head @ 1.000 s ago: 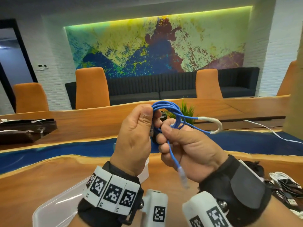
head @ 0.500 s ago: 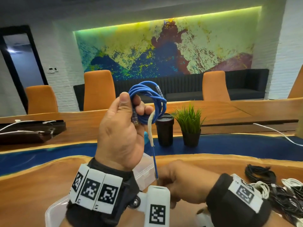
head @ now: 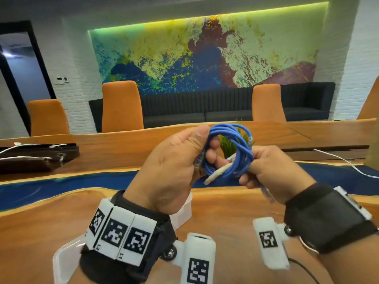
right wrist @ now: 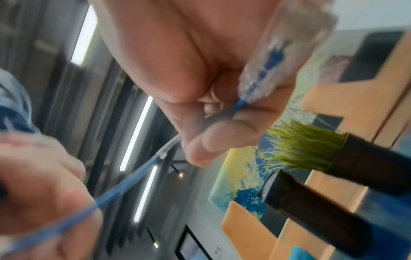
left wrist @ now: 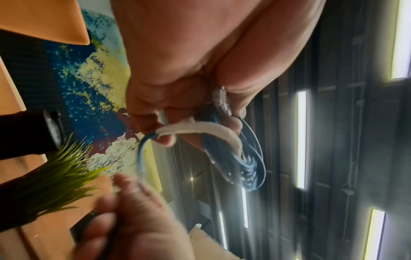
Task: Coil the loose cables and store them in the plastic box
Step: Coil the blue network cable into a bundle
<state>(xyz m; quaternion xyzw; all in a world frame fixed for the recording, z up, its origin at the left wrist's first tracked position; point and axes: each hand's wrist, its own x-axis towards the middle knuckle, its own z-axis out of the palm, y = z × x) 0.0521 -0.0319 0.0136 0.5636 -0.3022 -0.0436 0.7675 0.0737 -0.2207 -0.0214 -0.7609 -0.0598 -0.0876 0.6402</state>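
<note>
A coiled blue network cable [head: 235,148] is held up in front of me above the wooden table [head: 225,210]. My left hand [head: 176,167] grips the left side of the coil, thumb on top, with a clear plug by its fingers [left wrist: 220,98]. My right hand [head: 266,167] pinches the cable's free end at the coil's right side; its clear plug [right wrist: 266,70] lies along the palm. A whitish taped stretch of cable [head: 219,173] sticks out below the coil. The clear plastic box [head: 184,210] sits on the table under my left wrist, mostly hidden.
A small green plant [head: 227,144] in a dark pot stands behind the coil. A white cable [head: 344,162] trails across the table at right. A dark flat case [head: 37,158] with white cables lies at far left. Orange chairs [head: 121,107] line the far side.
My right hand rose from low near the table to the coil's right side, taking the free end with it. The left hand lowered the coil and brought it toward the centre.
</note>
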